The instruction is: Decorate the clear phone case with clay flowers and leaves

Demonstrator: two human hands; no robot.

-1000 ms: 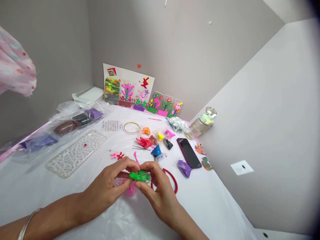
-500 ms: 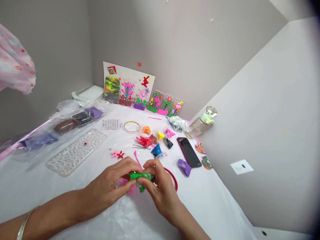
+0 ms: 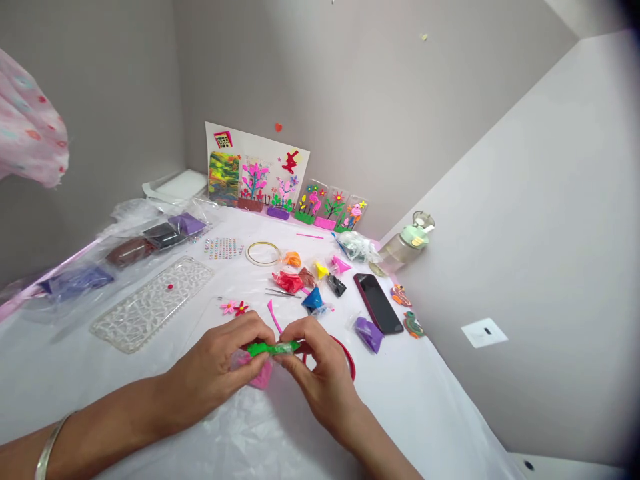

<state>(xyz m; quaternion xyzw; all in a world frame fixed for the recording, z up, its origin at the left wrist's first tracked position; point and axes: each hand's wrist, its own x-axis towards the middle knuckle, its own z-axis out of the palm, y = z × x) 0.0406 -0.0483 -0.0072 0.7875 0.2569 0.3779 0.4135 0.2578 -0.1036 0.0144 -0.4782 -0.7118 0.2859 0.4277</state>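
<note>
Flat green clay (image 3: 273, 348) pinched between left hand (image 3: 213, 373) and right hand (image 3: 323, 380).

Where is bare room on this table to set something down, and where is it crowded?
Bare white sheet lies right of the red curved band, below the black smartphone. Another lies on the near side of the clear textured phone case. Crowded: small colored clay packets behind the left hand and right hand holding green clay.

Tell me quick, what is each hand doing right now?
Left hand: closed, pinching one end of the green clay strip.
Right hand: closed, pinching the other end of the green clay strip.
</note>
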